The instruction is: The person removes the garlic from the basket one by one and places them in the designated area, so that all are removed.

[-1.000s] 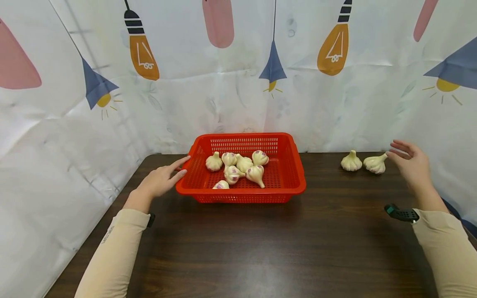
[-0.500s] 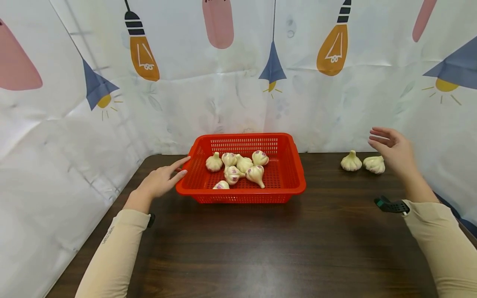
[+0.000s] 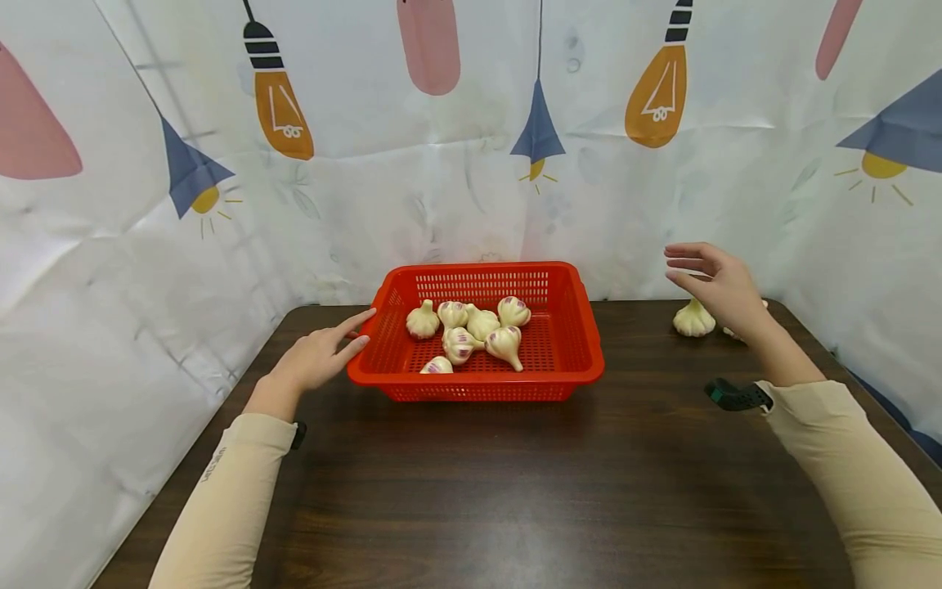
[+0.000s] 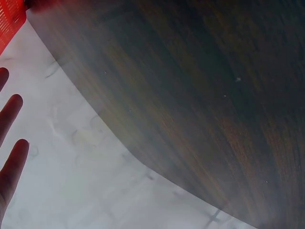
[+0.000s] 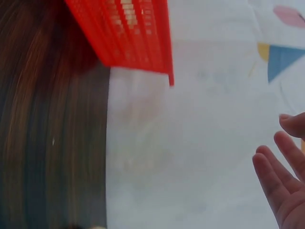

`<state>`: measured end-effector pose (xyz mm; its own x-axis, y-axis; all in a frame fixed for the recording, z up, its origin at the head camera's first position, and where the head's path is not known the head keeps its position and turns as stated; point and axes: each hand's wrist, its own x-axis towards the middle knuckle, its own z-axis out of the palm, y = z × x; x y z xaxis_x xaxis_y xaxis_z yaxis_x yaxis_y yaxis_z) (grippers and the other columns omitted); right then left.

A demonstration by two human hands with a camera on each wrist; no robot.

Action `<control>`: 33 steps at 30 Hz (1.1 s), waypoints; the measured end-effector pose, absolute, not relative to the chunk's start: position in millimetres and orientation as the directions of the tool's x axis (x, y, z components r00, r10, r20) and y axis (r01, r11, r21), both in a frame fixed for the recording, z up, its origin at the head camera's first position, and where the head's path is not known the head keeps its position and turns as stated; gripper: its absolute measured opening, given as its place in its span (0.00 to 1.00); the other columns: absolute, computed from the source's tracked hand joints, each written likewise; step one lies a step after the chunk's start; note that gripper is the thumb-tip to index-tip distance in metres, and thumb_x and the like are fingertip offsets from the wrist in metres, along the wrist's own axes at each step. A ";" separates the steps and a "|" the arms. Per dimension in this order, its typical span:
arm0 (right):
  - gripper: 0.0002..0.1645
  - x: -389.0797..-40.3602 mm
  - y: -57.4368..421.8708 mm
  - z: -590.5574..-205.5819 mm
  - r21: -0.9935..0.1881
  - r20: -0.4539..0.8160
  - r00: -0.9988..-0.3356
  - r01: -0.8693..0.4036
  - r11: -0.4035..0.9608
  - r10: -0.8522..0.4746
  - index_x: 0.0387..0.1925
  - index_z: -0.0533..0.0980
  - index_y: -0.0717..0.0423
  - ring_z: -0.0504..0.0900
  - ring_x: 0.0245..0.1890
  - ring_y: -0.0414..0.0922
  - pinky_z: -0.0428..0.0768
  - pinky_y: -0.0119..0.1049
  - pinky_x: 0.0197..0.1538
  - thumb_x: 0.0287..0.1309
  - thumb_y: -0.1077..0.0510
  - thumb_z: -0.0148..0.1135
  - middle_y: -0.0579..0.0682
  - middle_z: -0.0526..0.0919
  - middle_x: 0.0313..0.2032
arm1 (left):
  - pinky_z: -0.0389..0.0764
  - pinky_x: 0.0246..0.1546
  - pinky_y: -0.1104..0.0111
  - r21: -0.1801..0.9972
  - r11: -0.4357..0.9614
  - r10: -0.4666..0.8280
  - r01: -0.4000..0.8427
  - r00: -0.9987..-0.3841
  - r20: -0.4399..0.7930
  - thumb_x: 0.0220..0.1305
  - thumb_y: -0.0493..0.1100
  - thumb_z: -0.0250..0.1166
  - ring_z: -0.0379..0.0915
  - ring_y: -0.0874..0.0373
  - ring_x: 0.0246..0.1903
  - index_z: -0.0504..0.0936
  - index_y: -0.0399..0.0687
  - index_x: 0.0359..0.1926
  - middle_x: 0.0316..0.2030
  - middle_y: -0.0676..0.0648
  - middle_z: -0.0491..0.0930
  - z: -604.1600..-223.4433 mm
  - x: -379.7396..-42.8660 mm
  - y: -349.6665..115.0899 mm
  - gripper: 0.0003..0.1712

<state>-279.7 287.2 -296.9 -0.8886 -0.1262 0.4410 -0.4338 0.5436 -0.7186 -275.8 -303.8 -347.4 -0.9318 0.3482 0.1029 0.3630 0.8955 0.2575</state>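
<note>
A red plastic basket (image 3: 475, 379) with slotted walls stands at the back middle of the table, several garlic bulbs (image 3: 504, 347) lying in it. My left hand (image 3: 312, 353) is at its left rim, fingers extended, with the fingertips right at the edge. Raised at the right is my right hand (image 3: 717, 286), thumb and fingers apart and nothing between them. In the head view it overlaps two more garlic bulbs on the table: one garlic bulb (image 3: 693, 321) shows most of its body, the other is mostly hidden behind the hand. The right wrist view shows spread right fingers (image 5: 271, 179).
The dark wooden table (image 3: 471, 491) runs from the basket toward me. A white curtain (image 3: 471, 188) printed with lamps hangs right behind its back edge and along the left side. Each wrist wears a black strap (image 3: 739, 396).
My right hand has risen from beside the right-hand garlic bulb and moved left, over the two loose bulbs. The left hand, the basket and the bulbs have stayed in place.
</note>
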 end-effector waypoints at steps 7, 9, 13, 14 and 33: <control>0.24 -289.1 257.8 -285.3 -0.660 0.410 -0.861 -0.508 0.553 -0.302 0.66 0.74 0.63 0.81 0.56 0.44 0.74 0.18 0.50 0.72 0.63 0.61 0.63 0.79 0.61 | 0.77 0.52 0.40 0.255 0.893 0.355 0.370 -0.929 0.106 0.79 0.63 0.47 0.79 0.37 0.52 0.58 0.55 0.80 0.60 0.33 0.78 -346.5 -275.1 -303.3 0.37; 0.22 -292.1 248.5 -281.6 -0.649 0.385 -0.851 -0.524 0.552 -0.356 0.65 0.75 0.64 0.81 0.57 0.52 0.75 0.19 0.50 0.72 0.65 0.61 0.63 0.80 0.59 | 0.78 0.51 0.40 0.253 0.893 0.357 0.372 -0.928 0.106 0.79 0.63 0.47 0.80 0.37 0.51 0.58 0.55 0.80 0.60 0.33 0.79 -346.5 -275.1 -303.4 0.37; 0.21 -297.7 228.6 -274.2 -0.619 0.317 -0.825 -0.554 0.557 -0.468 0.62 0.77 0.64 0.81 0.57 0.57 0.81 0.34 0.53 0.71 0.65 0.61 0.62 0.81 0.58 | 0.78 0.51 0.40 0.248 0.893 0.359 0.376 -0.926 0.113 0.79 0.63 0.47 0.80 0.37 0.50 0.58 0.55 0.80 0.59 0.33 0.79 -347.2 -275.8 -304.3 0.37; 0.20 -299.8 223.8 -273.4 -0.612 0.300 -0.817 -0.561 0.558 -0.492 0.62 0.77 0.65 0.81 0.56 0.58 0.82 0.39 0.54 0.71 0.65 0.62 0.62 0.82 0.58 | 0.78 0.51 0.40 0.247 0.892 0.360 0.377 -0.926 0.115 0.79 0.63 0.47 0.80 0.37 0.50 0.58 0.55 0.80 0.59 0.33 0.79 -347.5 -276.2 -304.5 0.37; 0.18 -338.4 138.8 -277.0 -0.563 0.032 -0.715 -0.591 0.578 -0.699 0.57 0.82 0.62 0.83 0.55 0.55 0.82 0.48 0.56 0.66 0.67 0.65 0.58 0.85 0.54 | 0.79 0.49 0.41 0.254 0.895 0.354 0.367 -0.930 0.098 0.79 0.63 0.47 0.80 0.38 0.49 0.57 0.54 0.80 0.59 0.33 0.79 -345.1 -273.7 -303.1 0.37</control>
